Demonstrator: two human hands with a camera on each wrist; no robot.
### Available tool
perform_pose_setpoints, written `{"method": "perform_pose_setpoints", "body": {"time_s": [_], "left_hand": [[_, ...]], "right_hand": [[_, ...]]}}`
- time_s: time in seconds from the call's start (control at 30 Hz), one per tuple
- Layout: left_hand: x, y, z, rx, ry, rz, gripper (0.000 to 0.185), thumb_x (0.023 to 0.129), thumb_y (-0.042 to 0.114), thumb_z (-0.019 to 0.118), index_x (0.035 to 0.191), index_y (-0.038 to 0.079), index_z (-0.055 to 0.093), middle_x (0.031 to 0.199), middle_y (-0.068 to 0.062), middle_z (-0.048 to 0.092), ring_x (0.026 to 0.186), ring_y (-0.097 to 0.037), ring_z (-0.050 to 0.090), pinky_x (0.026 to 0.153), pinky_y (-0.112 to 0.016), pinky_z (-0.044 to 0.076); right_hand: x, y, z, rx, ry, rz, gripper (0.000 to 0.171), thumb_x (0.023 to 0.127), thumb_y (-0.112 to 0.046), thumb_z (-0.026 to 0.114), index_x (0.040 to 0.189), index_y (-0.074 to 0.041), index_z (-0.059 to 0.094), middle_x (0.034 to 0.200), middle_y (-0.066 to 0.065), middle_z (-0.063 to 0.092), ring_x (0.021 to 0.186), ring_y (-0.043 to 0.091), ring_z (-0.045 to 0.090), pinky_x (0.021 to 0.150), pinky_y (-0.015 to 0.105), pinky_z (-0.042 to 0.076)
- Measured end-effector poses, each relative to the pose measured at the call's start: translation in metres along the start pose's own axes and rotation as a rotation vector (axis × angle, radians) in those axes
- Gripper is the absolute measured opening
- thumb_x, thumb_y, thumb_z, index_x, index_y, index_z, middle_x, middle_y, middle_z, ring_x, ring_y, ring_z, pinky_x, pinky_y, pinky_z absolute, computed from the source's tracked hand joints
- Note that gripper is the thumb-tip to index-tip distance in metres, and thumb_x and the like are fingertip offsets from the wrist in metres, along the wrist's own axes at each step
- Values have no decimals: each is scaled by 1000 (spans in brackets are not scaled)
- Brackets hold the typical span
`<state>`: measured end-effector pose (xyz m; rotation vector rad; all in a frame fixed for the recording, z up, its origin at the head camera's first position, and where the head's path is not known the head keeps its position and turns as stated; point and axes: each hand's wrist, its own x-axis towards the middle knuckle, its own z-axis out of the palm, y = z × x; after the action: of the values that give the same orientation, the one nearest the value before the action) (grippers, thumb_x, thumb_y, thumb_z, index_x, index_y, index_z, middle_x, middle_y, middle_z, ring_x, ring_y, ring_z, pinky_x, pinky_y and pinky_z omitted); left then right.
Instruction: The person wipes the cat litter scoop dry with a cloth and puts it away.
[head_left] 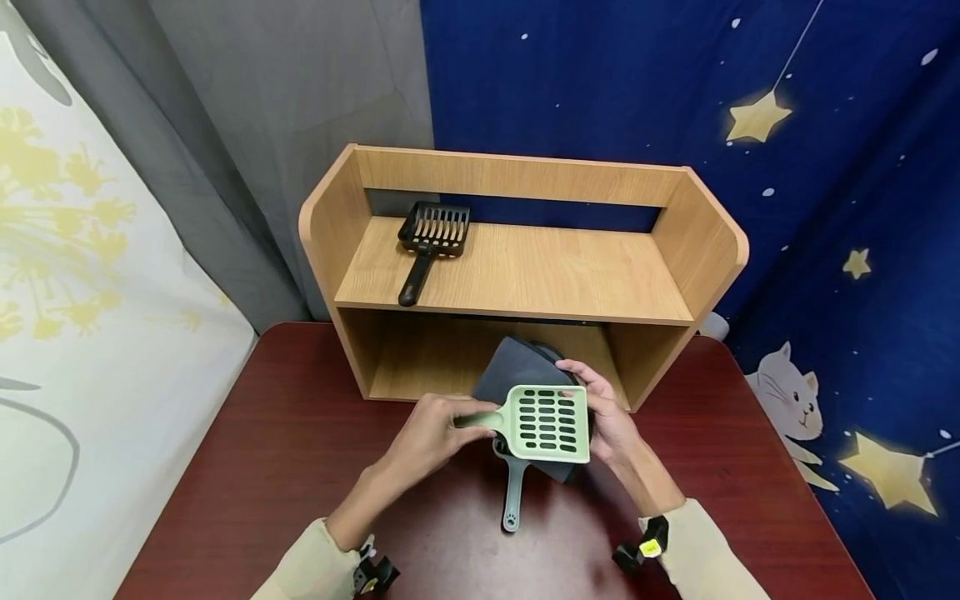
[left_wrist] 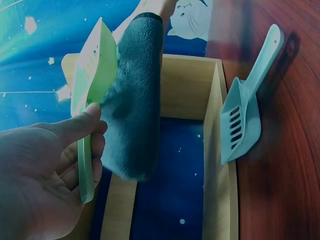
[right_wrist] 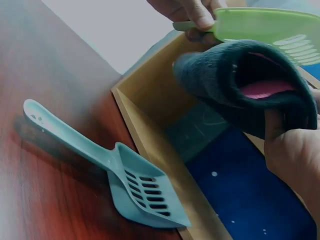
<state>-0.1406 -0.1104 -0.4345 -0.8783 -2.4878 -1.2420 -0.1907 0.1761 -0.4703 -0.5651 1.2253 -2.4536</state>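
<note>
A light green slotted litter scoop (head_left: 537,423) is held by its handle between the thumb and fingers of my left hand (head_left: 435,429). Just behind it, my right hand (head_left: 613,427) grips a folded dark grey fuzzy cloth (head_left: 517,371), partly covered by the scoop in the head view. In the right wrist view the folded cloth (right_wrist: 210,75) shows its open end, with pink inside. Below both hands, a grey-blue litter scoop (head_left: 513,496) rests at the shelf's front edge, its handle over the table. The wrist views show its slotted pan (right_wrist: 130,200).
A two-tier wooden shelf (head_left: 517,310) stands on the dark red table (head_left: 315,467). On its upper tier, toward the left, lies a black litter scoop (head_left: 417,277). Grey and blue star-patterned curtains (head_left: 570,83) hang behind, and a white cloth (head_left: 97,400) hangs at left.
</note>
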Motion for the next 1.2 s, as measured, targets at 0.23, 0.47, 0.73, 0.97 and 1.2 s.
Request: {"method": "perform_pose_setpoints", "body": {"time_s": [0.23, 0.47, 0.73, 0.97, 1.2], "left_hand": [[-4, -10, -7, 22, 21, 3, 31, 83, 7, 89, 113, 3, 82, 105, -8, 81, 96, -20, 78, 80, -34, 62], [-8, -18, -14, 89, 43, -14, 33, 81, 8, 90, 112, 2, 82, 104, -8, 81, 97, -22, 78, 82, -36, 62], [-11, -22, -18, 141, 37, -16, 33, 81, 10, 90, 112, 3, 83, 103, -7, 82, 95, -21, 78, 79, -37, 62], [-13, -26, -23, 178, 33, -34, 33, 81, 9, 90, 112, 1, 82, 102, -9, 81, 91, -20, 78, 74, -34, 61], [-12, -26, -29, 200, 44, -85, 31, 81, 10, 91, 110, 1, 82, 100, -9, 81, 76, -9, 66, 64, -28, 54]], "right_hand": [[-14, -25, -4, -6, 21, -37, 45, 107, 12, 38, 132, -14, 66, 129, 4, 66, 111, 19, 72, 89, 32, 61], [-25, -50, -6, -10, -17, -98, 47, 107, 13, 34, 135, -11, 64, 128, 5, 66, 108, 20, 72, 86, 31, 61], [-32, -65, -7, -132, 59, -106, 45, 106, 14, 41, 134, -10, 66, 126, 4, 67, 106, 17, 72, 83, 30, 61], [-40, -72, -5, -347, 180, -99, 37, 104, 11, 52, 130, -8, 70, 123, 2, 68, 109, 15, 69, 84, 28, 60], [-48, -73, 6, -541, 239, -158, 31, 101, 12, 59, 130, 5, 67, 117, 4, 71, 104, 14, 69, 79, 28, 61]]}}
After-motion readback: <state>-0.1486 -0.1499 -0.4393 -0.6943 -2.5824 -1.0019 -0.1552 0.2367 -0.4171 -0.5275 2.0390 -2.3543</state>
